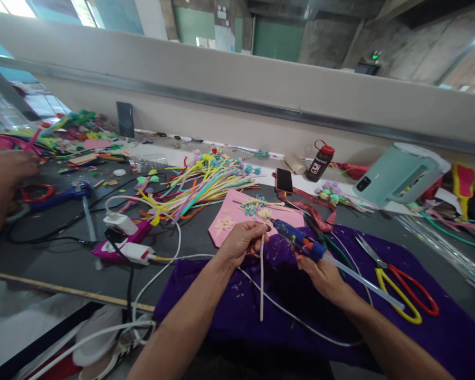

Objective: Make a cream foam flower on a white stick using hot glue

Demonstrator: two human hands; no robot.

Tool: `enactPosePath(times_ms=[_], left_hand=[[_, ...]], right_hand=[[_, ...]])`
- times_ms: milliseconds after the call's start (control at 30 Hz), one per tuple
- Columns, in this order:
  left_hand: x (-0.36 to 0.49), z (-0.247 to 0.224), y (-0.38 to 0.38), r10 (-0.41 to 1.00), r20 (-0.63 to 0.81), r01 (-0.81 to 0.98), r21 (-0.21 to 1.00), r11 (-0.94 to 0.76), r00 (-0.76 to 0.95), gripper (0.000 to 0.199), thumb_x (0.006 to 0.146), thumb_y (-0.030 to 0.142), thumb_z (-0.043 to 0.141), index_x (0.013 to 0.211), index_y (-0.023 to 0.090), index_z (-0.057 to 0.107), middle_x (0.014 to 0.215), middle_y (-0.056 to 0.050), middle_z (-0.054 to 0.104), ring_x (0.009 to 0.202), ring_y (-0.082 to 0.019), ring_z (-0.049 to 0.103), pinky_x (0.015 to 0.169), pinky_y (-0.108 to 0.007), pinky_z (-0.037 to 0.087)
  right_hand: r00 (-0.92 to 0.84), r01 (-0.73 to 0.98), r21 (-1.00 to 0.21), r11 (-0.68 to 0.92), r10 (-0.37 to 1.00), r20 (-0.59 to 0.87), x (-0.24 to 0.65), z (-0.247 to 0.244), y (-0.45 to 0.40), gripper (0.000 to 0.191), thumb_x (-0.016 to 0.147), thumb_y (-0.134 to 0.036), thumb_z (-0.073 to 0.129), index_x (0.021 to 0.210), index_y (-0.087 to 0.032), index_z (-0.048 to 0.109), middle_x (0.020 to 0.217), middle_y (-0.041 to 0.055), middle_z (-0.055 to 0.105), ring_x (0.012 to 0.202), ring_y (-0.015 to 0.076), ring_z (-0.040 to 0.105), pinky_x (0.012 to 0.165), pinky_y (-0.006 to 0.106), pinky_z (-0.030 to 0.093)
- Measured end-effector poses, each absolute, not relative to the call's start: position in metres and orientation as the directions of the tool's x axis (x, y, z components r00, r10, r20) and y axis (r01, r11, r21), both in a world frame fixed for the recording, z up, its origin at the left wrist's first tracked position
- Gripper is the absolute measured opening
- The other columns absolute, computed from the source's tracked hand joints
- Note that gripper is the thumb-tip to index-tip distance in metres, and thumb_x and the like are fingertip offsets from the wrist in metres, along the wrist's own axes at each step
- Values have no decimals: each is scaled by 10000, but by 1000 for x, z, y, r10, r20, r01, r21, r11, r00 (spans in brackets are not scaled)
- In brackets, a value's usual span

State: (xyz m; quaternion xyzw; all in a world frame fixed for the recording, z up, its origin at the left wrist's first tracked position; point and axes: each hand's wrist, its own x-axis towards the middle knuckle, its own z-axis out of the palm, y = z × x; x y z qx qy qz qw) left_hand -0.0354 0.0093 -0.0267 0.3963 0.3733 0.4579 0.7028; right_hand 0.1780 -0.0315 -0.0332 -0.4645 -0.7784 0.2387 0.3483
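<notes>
My left hand (247, 240) pinches a cream pipe-cleaner flower (265, 214) by its stem (262, 285), which hangs down below the fingers. In my right hand (314, 266) is a blue glue gun (296, 236), its nozzle pointing left at the cream flower head. Whether the nozzle touches the flower I cannot tell. A long clear glue stick (364, 279) sticks out of the gun's back end. Behind the hands lies a pink sheet (237, 203) carrying small cream pieces (224, 224) and a few finished-looking stems with teal and purple tips (253, 205).
Scissors (391, 279) lie on purple cloth (404, 253) at right. A power strip (122, 243) with white cables is at left. Colourful pipe cleaners (206, 182), a phone (284, 181), a bottle (320, 162) and a teal kettle (399, 174) stand behind. Another person's hand (11, 169) works at far left near a second glue gun (61, 196).
</notes>
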Motion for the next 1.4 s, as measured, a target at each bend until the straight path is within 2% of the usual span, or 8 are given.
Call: enactPosePath(times_ms=[433, 600, 800, 967, 1067, 1200, 1300, 1400], left_hand=[[-36, -27, 9, 936, -162, -342, 900, 269, 311, 290, 679, 387, 664, 749, 107, 634, 562, 1, 607, 309, -14, 397, 296, -152, 227], [-36, -25, 9, 934, -184, -328, 901, 285, 307, 295, 681, 397, 659, 694, 104, 626, 478, 22, 561, 301, -17, 391, 297, -146, 225], [-36, -28, 9, 938, -159, -329, 907, 262, 308, 293, 684, 385, 660, 733, 97, 633, 546, 5, 586, 306, -12, 390, 296, -145, 231], [-36, -30, 11, 935, -150, -329, 908, 259, 323, 288, 699, 384, 646, 724, 98, 628, 517, 12, 562, 308, -19, 392, 297, -144, 240], [-40, -27, 13, 935, -167, -334, 902, 273, 314, 283, 701, 371, 645, 689, 90, 620, 446, 27, 515, 291, -17, 361, 289, -143, 209], [-51, -22, 18, 963, -149, -422, 876, 234, 225, 252, 673, 302, 675, 805, 91, 632, 576, 7, 592, 338, 0, 391, 313, -122, 240], [-58, -19, 20, 964, -145, -453, 861, 233, 221, 246, 675, 292, 670, 806, 88, 629, 539, 23, 567, 307, 9, 347, 290, -123, 183], [-59, -17, 20, 957, -145, -454, 855, 249, 251, 242, 693, 305, 655, 801, 90, 625, 517, 29, 554, 297, 11, 339, 287, -124, 166]], right_hand=[[-337, 570, -680, 461, 886, 317, 176, -31, -32, 254, 865, -389, 404, 748, -187, 506, 622, -3, 509, 524, 127, 442, 498, 241, 352], [-361, 572, -656, 492, 869, 338, 175, -31, -32, 247, 856, -388, 424, 769, -175, 516, 618, -6, 503, 519, 122, 447, 489, 236, 344], [-338, 577, -638, 509, 861, 381, 178, -30, -32, 255, 865, -366, 402, 730, -183, 515, 636, 7, 535, 541, 131, 465, 519, 245, 373], [-380, 589, -622, 515, 857, 349, 176, -25, -33, 231, 865, -355, 400, 724, -188, 479, 589, -15, 476, 492, 117, 423, 484, 237, 347], [-432, 634, -534, 560, 829, 356, 179, -17, -34, 196, 860, -350, 411, 763, -190, 469, 633, -7, 489, 530, 127, 454, 516, 244, 363], [-521, 728, -298, 617, 781, 344, 192, -13, -26, 179, 805, -319, 504, 923, -184, 496, 786, 34, 565, 672, 166, 546, 605, 269, 413], [-576, 785, -115, 609, 786, 227, 201, -22, -19, 265, 761, -244, 541, 1015, -173, 514, 941, 80, 586, 853, 220, 566, 707, 308, 440], [-617, 783, -23, 622, 781, 98, 207, -29, -16, 335, 756, -255, 563, 1079, -169, 532, 1008, 101, 575, 902, 234, 560, 748, 333, 451]])
